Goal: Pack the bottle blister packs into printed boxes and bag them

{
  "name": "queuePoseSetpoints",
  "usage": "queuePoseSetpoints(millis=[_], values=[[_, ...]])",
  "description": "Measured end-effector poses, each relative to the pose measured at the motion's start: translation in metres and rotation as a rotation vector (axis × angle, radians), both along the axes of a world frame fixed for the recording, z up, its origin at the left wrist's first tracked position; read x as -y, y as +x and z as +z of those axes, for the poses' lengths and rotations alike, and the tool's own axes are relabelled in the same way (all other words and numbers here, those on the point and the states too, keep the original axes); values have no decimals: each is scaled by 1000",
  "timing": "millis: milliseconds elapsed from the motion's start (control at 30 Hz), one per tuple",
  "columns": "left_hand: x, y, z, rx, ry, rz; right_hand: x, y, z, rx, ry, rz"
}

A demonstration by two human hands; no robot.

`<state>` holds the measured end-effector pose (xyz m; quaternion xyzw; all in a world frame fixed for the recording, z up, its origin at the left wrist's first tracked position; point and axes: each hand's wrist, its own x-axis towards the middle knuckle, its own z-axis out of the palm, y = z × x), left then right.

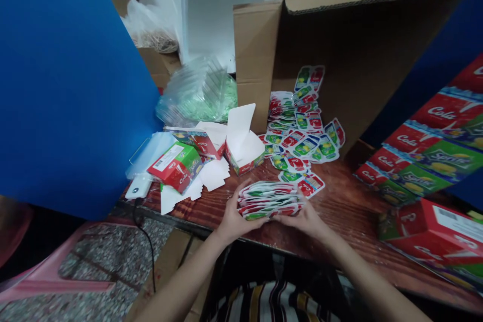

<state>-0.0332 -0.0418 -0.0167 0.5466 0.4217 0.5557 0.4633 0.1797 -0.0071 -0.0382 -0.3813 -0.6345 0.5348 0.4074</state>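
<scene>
A thick stack of red and green packets (269, 200) is held just over the front edge of the wooden table. My left hand (236, 216) grips the stack's left end, fingers behind and thumb in front. At the right end my right hand (304, 219) closes on the same stack. Beyond it, loose Cola and Sprite packets (302, 146) spill out of a large cardboard box (256, 60) lying on its side. An open small carton (245, 153) with white flaps raised stands just behind my left hand.
Left of the hands lie a closed Cola carton (177, 166), flat white cardboard (213, 173) and a white device (139, 186) with a cable. Clear plastic trays (199, 88) sit behind. Stacked cartons (426, 146) and another carton (433, 231) stand at the right. A blue panel (68, 85) borders the left.
</scene>
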Motion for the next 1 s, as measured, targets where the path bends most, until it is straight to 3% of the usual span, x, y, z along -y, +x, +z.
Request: queuePoseSetpoints(millis=[233, 333, 600, 700, 867, 1000], values=[[2, -6, -17, 50, -51, -113, -4, 1, -27, 60, 99, 67], [1, -8, -18, 64, -92, -101, -4, 0, -33, 40, 46, 98], [-4, 0, -21, 63, -85, -82, -3, -6, -22, -7, -67, 95], [-3, 5, -15, 207, -231, -55, -7, -8, -11, 23, -117, 78], [10, 1, -9, 429, -525, 10, -11, -17, -6, 97, -222, 249], [18, -16, -10, 519, -697, 122, -19, -25, -3, 180, -199, 221]])
